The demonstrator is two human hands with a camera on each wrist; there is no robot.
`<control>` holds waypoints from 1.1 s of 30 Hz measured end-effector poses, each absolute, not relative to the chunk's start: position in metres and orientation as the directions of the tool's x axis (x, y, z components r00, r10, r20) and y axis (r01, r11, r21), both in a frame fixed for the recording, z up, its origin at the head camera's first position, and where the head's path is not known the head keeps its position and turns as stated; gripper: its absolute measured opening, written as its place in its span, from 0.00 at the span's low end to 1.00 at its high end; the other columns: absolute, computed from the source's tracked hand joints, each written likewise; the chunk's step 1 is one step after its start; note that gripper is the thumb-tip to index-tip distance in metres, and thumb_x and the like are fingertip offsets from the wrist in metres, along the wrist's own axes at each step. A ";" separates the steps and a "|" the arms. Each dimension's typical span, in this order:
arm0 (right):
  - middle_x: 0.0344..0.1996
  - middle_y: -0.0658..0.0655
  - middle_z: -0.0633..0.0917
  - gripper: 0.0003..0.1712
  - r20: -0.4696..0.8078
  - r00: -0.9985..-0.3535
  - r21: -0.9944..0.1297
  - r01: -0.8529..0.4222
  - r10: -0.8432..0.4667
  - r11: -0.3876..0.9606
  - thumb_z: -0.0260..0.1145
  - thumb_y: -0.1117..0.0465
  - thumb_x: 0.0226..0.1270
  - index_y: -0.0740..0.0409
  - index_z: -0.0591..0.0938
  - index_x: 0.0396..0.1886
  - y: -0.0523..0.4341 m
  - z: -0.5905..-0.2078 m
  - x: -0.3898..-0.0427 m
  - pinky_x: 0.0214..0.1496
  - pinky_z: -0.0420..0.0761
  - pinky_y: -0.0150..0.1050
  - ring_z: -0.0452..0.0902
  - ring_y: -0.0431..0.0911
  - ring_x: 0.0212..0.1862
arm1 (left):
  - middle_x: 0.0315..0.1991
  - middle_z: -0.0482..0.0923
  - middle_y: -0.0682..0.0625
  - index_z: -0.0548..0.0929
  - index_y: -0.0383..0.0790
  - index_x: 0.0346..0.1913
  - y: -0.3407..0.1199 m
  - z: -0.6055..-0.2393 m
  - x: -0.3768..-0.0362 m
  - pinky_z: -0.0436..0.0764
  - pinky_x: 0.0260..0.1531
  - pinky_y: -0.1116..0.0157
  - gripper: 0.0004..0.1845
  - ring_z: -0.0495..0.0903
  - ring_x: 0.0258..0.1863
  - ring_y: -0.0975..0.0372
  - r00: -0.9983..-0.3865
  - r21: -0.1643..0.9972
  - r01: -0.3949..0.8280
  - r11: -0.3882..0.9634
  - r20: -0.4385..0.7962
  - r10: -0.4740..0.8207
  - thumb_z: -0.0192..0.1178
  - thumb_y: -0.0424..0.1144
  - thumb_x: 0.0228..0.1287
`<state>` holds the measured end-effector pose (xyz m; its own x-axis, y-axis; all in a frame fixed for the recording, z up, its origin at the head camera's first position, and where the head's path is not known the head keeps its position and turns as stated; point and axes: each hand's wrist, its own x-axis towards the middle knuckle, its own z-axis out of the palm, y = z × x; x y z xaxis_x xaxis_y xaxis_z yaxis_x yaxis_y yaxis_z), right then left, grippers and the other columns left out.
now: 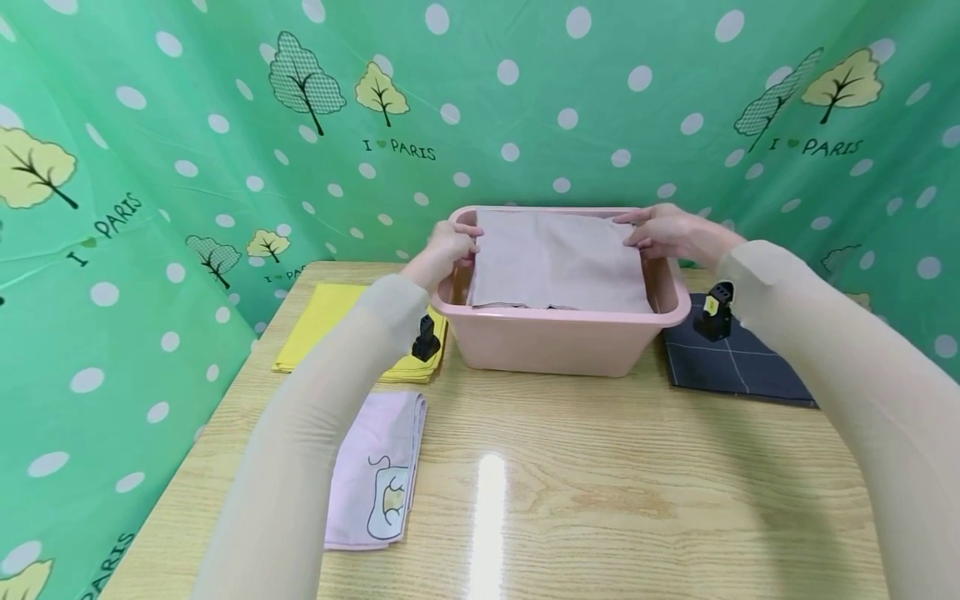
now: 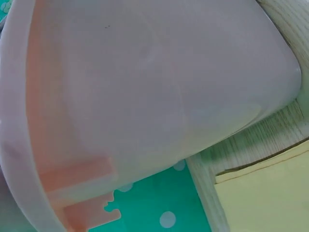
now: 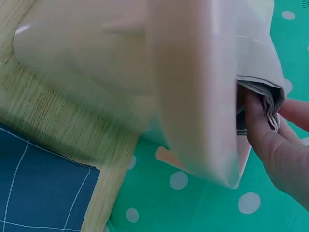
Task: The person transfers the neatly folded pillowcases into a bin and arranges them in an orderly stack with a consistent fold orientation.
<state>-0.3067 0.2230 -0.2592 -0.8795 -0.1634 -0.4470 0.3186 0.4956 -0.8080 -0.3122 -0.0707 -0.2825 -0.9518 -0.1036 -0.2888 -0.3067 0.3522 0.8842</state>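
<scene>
A folded light grey cloth (image 1: 558,260) lies flat across the opening of a pink plastic basin (image 1: 555,343). At the cloth's left edge, my left hand (image 1: 448,247) grips it with bent fingers just inside the rim. My right hand (image 1: 671,232) holds the opposite edge near the far right corner. Up close in the right wrist view, the thumb and fingers of that hand (image 3: 285,150) pinch the stacked layers of the grey cloth (image 3: 263,92) beside the basin rim (image 3: 198,87). The left wrist view shows the basin's outer wall (image 2: 159,82), not the hand.
Folded yellow cloth (image 1: 322,312) lies left of the basin, and a folded pale pink cloth (image 1: 375,467) with a cartoon print lies nearer. To the right is a dark blue cloth (image 1: 720,358) with white lines. A green dotted curtain (image 1: 510,108) hangs behind the wooden table (image 1: 600,483).
</scene>
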 end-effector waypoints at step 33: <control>0.48 0.68 0.76 0.24 0.012 -0.965 -0.646 -0.209 -0.263 0.735 0.53 0.56 0.64 0.64 0.70 0.56 0.254 -0.244 -0.239 0.33 0.76 0.28 0.76 0.46 0.41 | 0.47 0.76 0.37 0.74 0.32 0.53 -0.062 -0.259 -0.272 0.79 0.38 0.63 0.17 0.77 0.40 0.51 -0.968 0.947 0.131 0.295 0.057 0.246 0.51 0.27 0.59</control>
<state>-0.2395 0.2538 -0.2439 -0.9646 -0.2633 0.0123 -0.2088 0.7346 -0.6455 -0.2716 -0.0622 -0.2588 -0.9676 0.2461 0.0568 0.1306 0.2950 0.9465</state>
